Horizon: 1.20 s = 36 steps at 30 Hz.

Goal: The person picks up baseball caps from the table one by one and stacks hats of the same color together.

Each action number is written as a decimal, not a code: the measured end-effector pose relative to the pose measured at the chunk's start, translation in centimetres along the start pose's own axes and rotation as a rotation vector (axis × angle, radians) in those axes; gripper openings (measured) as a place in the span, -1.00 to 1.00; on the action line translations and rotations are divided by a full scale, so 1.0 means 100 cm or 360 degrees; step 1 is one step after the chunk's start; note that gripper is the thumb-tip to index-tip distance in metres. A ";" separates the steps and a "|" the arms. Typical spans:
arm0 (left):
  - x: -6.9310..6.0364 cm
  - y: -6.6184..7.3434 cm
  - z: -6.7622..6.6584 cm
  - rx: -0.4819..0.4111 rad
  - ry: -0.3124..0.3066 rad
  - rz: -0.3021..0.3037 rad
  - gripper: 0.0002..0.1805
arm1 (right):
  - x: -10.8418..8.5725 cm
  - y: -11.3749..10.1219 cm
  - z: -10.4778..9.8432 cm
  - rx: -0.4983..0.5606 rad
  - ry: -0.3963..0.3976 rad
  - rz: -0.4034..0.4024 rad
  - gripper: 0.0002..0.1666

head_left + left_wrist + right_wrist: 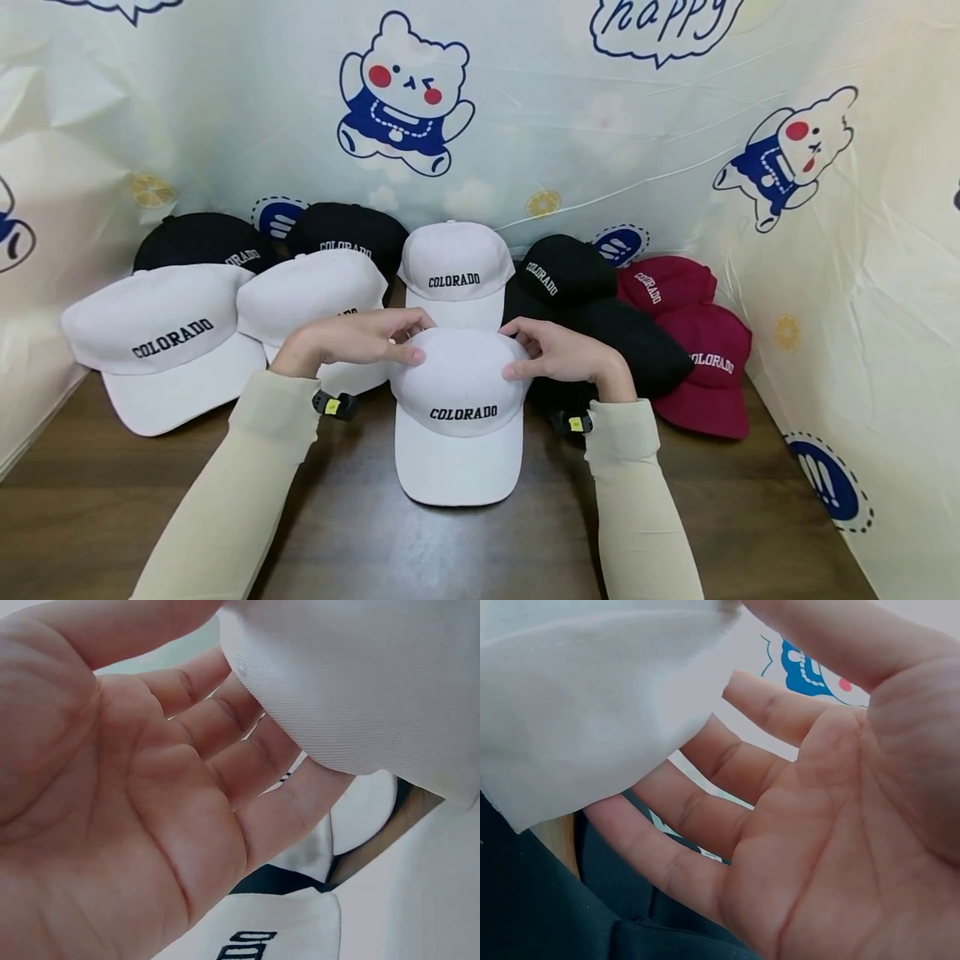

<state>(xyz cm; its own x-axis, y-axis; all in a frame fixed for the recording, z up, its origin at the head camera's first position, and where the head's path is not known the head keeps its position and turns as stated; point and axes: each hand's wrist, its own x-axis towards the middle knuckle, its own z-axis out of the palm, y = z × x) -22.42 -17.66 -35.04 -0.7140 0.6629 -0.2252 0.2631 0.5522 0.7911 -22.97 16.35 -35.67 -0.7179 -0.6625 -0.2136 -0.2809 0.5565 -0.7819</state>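
Both hands hold a white baseball cap (459, 383) with black COLORADO lettering, its brim toward the front edge of the table. My left hand (356, 337) grips the crown's left side, thumb on the outside. On the opposite side, my right hand (566, 354) grips the crown, thumb likewise on the fabric. In the left wrist view, the left fingers (247, 750) reach behind the white cloth, their tips hidden. The right wrist view has the right fingers (682, 810) passing behind the cap's edge. Directly behind stands another white cap (455, 258).
Two white caps (168, 333) sit at left, with black caps (202, 237) behind them. To the right are black caps (566, 271) and two dark red caps (708, 333). A printed cloth (525, 125) hangs around the brown table (360, 517).
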 end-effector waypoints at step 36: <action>-0.079 -0.016 -0.064 0.0043 0.1118 -0.0171 -0.49 | -0.002 -0.026 -0.001 -0.0115 0.0573 -0.0318 -0.32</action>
<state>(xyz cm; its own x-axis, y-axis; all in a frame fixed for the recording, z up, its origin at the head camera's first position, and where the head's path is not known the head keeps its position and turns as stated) -21.33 -27.02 -30.84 -0.9840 0.1260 0.1260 0.1771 0.6146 0.7687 -22.18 15.15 -33.55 -0.8178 -0.5509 0.1665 -0.4722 0.4771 -0.7412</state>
